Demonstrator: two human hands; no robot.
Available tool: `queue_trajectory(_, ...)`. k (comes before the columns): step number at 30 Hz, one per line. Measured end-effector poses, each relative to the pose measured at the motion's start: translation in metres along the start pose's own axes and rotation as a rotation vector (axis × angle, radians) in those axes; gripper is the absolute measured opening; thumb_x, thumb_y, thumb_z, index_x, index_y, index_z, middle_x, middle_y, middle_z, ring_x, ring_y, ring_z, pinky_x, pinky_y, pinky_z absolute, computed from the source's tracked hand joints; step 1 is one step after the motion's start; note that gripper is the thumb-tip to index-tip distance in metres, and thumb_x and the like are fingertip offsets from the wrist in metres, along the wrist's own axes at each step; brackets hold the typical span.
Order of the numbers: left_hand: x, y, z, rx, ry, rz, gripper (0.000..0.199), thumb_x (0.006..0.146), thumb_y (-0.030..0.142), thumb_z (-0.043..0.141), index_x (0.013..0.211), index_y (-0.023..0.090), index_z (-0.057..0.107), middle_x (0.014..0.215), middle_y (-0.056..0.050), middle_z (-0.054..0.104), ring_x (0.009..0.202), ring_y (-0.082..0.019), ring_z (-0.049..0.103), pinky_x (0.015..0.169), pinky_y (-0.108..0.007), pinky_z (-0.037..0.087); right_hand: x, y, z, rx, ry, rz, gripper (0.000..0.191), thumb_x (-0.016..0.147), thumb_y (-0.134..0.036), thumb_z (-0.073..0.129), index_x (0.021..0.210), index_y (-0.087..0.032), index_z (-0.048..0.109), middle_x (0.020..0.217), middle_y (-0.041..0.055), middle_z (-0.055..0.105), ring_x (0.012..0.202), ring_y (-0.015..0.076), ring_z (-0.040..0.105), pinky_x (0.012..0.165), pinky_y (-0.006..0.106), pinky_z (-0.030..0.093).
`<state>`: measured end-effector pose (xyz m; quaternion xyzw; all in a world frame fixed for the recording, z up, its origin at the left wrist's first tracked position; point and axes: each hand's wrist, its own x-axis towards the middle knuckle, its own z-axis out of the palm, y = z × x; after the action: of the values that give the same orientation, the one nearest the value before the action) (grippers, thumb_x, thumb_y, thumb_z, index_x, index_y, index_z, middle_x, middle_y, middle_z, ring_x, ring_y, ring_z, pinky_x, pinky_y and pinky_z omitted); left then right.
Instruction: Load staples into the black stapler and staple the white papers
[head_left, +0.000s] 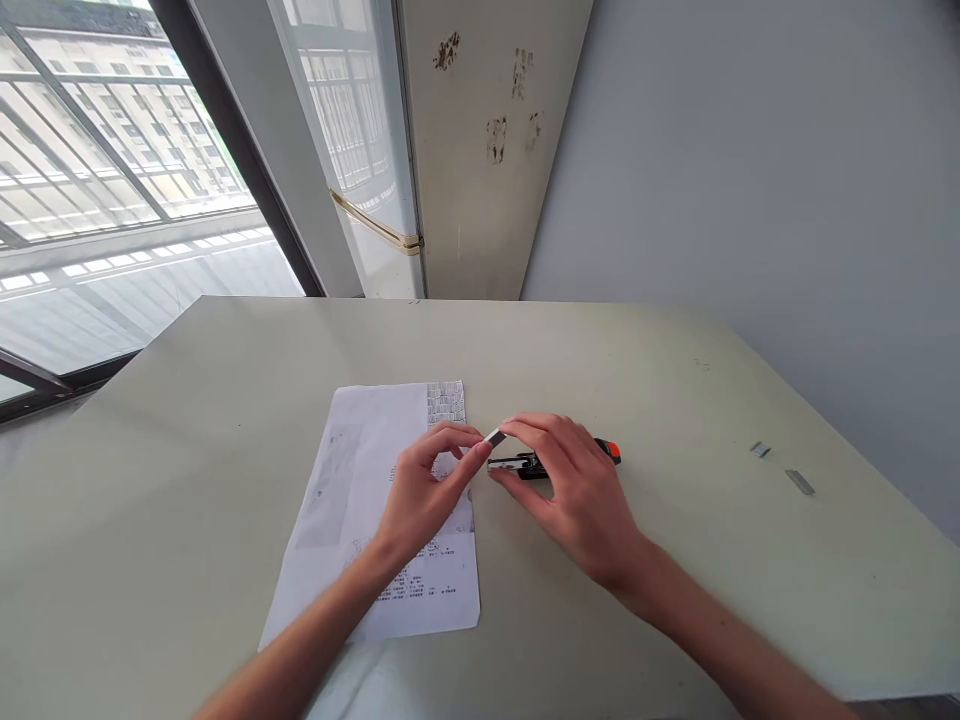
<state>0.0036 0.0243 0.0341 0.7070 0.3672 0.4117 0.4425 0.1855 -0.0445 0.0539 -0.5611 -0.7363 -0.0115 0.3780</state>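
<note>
My left hand (435, 478) pinches a short strip of staples (495, 438) between thumb and index finger, above the right edge of the printed paper (375, 430). My right hand (574, 490) is curved, with its thumb and fingers apart. Its fingertips meet the far end of the strip. Behind it lies a black stapler (534, 466) with an orange-red end, its metal front pointing left. The hand hides the stapler's middle, and whether the thumb touches its front is unclear.
Two small grey metallic pieces, a nearer strip (799, 482) and a smaller one (760, 450), lie on the pale table (187, 480) at the right. Beyond the table are a grey wall (750, 170), a cabinet-like panel with a gold handle (379, 228), and a window at the left.
</note>
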Motion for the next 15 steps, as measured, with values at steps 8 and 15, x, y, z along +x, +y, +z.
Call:
queue_trajectory(8,0.000,-0.004,-0.001,-0.177,-0.007,-0.122,0.027,0.098,0.050,0.070,0.094,0.026,0.080,0.110,-0.005,0.077,0.104,-0.023,0.072,0.093,-0.039,0.060,0.008,-0.007,0.020,-0.122,0.149,-0.060,0.024,0.104,-0.023,0.065,0.128,-0.026,0.066,0.110,0.0067,0.079,0.095,0.0238,0.072,0.085,0.039,0.052)
queue_trajectory(15,0.000,-0.003,-0.001,-0.023,0.034,-0.180,0.033,0.103,0.055,0.060,0.110,0.027,0.076,0.117,-0.004,0.077,0.107,-0.023,0.072,0.088,-0.036,0.058,0.008,0.013,0.002,-0.070,-0.012,-0.039,0.033,0.103,-0.019,0.062,0.134,-0.028,0.065,0.116,0.0064,0.076,0.106,0.0260,0.069,0.092,0.044,0.055)
